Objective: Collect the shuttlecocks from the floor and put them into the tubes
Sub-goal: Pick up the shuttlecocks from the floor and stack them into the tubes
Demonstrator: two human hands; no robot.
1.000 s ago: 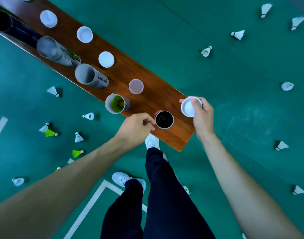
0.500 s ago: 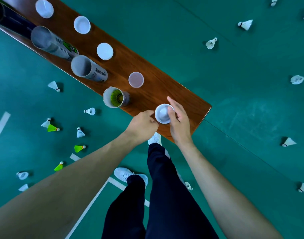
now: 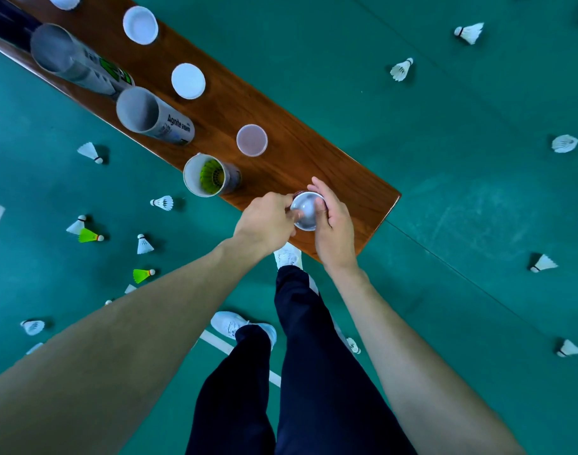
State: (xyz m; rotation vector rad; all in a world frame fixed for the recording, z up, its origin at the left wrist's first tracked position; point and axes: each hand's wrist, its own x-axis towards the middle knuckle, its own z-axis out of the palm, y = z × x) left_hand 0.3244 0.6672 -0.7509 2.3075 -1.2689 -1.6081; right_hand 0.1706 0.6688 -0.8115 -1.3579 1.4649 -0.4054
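A long wooden bench carries several upright shuttlecock tubes. At its near end stands a dark tube with a white cap sitting on its mouth. My left hand grips that tube from the left. My right hand holds the cap from the right, fingers curled over its rim. The neighbouring tube is open and holds green shuttlecocks. Further along stands an empty Agnite tube. White and green shuttlecocks, such as the green shuttlecock and the white shuttlecock, lie scattered on the floor.
Loose caps lie on the bench: a translucent cap and a white cap. Two more tubes stand at the far left. My legs and white shoes are below the bench end. Green court floor with white lines surrounds everything.
My right hand carried the white cap from the bench's near right corner over to the dark tube and set it on the mouth. My left hand stayed at the tube.
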